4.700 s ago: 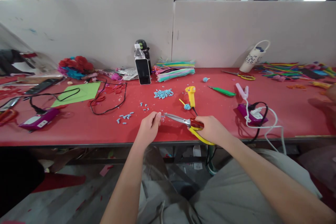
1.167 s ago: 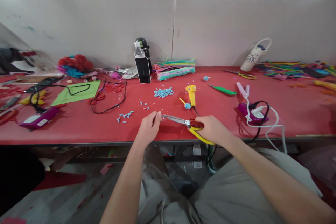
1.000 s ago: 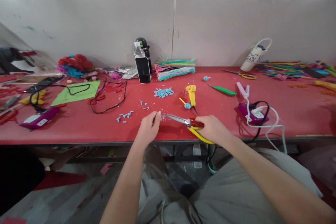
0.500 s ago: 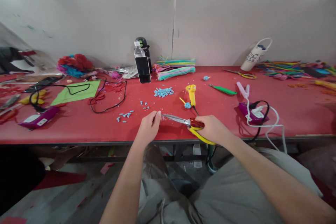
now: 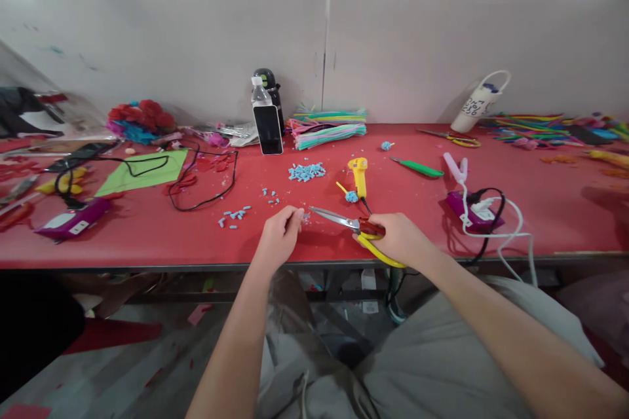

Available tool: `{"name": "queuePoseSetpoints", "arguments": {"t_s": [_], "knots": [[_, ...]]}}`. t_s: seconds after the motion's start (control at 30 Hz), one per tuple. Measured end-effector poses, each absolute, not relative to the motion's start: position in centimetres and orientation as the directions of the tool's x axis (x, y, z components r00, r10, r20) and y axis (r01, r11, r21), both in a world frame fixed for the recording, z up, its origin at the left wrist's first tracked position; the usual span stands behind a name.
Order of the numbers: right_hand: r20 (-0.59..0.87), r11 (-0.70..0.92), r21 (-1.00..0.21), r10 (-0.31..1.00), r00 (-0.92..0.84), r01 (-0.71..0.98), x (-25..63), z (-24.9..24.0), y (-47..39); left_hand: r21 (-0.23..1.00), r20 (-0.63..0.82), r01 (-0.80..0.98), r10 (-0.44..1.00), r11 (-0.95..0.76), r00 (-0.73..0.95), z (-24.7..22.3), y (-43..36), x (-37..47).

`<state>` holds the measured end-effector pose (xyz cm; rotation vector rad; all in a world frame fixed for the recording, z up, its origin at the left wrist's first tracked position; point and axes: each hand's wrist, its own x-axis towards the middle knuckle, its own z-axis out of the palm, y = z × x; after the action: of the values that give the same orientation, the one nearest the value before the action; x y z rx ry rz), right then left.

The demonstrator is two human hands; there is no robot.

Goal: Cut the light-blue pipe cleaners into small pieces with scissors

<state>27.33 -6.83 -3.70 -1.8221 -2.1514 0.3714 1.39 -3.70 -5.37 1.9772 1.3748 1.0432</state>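
My right hand [image 5: 400,236] is closed around the handles of a pair of scissors [image 5: 337,217] with red and yellow grips. The blades point left, their tips just short of my left hand [image 5: 282,232]. That hand is pinched, thumb against fingers; whatever it holds is too small to make out. Tiny pale blue bits lie close to the blade tips. Left of my left hand are loose short blue pieces [image 5: 234,215], and beyond it sits a heap of similar pieces [image 5: 306,173]. A small blue cluster [image 5: 351,197] on a yellow stem lies by the yellow glue gun [image 5: 360,178].
A phone [image 5: 268,131] leans on bottles at the back, beside bundled pipe cleaners [image 5: 330,135]. To the right lie a green-handled tool [image 5: 420,169], more scissors [image 5: 459,140] and a purple power strip [image 5: 474,213] with cables. A black cord [image 5: 204,201] loops at left.
The scissors have drawn back slightly to the right, so their tips now stand apart from my left fingers. My left hand has barely moved.
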Motion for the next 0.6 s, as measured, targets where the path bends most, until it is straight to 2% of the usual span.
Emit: {"name": "queuePoseSetpoints", "arguments": {"t_s": [0.6], "knots": [[0.027, 0.172, -0.388, 0.984, -0.176, 0.905, 27.4, -3.72, -7.03, 0.751, 0.312, 0.555, 0.933, -0.356, 0.176, -5.44, -3.47, 1.35]]}}
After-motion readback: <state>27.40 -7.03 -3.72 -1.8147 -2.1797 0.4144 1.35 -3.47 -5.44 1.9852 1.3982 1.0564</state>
